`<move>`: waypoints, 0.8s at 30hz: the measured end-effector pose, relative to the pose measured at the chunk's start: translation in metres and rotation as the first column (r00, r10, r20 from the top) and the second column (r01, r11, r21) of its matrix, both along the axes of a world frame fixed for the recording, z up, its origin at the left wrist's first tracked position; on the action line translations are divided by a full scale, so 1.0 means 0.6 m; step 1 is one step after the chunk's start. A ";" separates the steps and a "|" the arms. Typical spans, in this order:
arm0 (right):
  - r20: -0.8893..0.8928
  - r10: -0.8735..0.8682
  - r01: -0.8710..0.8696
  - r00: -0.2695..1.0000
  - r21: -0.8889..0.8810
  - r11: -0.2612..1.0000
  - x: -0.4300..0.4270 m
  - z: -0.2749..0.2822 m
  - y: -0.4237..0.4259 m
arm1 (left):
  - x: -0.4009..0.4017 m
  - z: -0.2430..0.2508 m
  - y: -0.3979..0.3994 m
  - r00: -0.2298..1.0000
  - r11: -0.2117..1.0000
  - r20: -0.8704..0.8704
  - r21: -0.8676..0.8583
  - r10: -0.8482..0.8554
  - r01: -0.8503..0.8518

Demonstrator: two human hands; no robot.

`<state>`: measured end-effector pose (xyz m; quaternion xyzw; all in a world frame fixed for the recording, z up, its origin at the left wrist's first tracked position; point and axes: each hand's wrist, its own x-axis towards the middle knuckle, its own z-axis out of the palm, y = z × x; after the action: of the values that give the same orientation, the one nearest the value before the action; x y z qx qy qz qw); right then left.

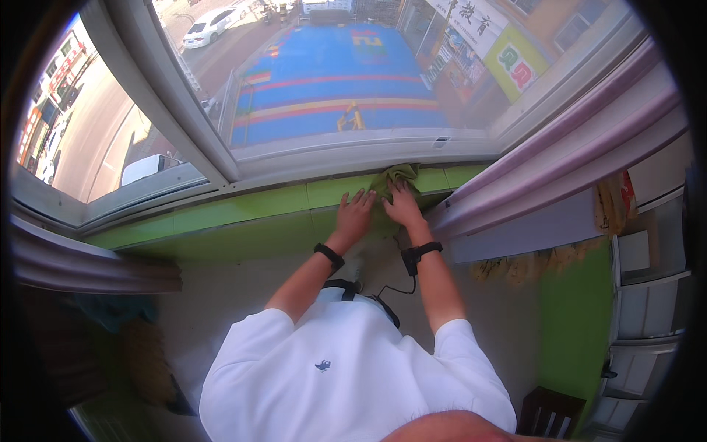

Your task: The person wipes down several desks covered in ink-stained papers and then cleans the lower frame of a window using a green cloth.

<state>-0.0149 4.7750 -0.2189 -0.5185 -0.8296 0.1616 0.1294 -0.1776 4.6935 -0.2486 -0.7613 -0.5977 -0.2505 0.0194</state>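
Observation:
A crumpled olive-green cloth [399, 175] lies on the light-green tiled windowsill [265, 201], close to the window frame. My right hand [404, 205] is on the cloth, with its fingers pressed into the folds. Just left of it, my left hand [354, 214] rests at the sill's front edge with fingers slightly apart. Its fingertips come near the cloth's left side; I cannot tell whether they touch it. Black bands circle both wrists, and a thin cable [399, 290] hangs from the right one.
A sliding window frame [342, 157] runs behind the sill, its glass facing a street. Pinkish curtains hang at the right [552, 143] and at the left [94, 262]. A dark slatted wooden stool [552, 409] stands at lower right, near glazed panels [646, 309].

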 end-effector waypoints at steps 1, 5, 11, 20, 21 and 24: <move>-0.010 0.048 -0.049 0.999 -0.022 0.999 -0.024 -0.001 -0.019 | -0.021 0.007 -0.017 1.000 0.999 -0.010 -0.036 0.029 -0.029; -0.102 0.217 -0.227 0.971 -0.096 0.969 -0.134 0.002 -0.084 | -0.118 0.031 -0.075 0.982 0.984 -0.141 -0.105 0.128 -0.143; -0.290 0.369 -0.409 0.883 -0.091 0.908 -0.301 0.001 -0.187 | -0.264 0.039 -0.166 0.957 0.956 -0.216 -0.174 0.195 -0.234; -0.804 0.031 -0.212 0.594 -0.120 0.970 -0.386 0.029 -0.260 | -0.361 0.057 -0.186 0.943 0.980 0.291 -0.157 0.164 -0.123; -0.800 0.033 -0.196 0.599 -0.106 0.975 -0.380 0.038 -0.242 | -0.358 0.070 -0.175 0.944 0.984 0.298 -0.143 0.145 -0.106; -0.756 -0.069 0.084 0.650 -0.018 0.996 -0.358 0.034 -0.234 | -0.346 0.111 -0.187 0.897 0.991 0.425 -0.107 0.120 -0.081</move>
<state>-0.2297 4.6346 -0.1984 -0.4376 -0.6793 0.3494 0.4743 -0.3855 4.5815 -0.1821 -0.6554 -0.6361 -0.3849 -0.1332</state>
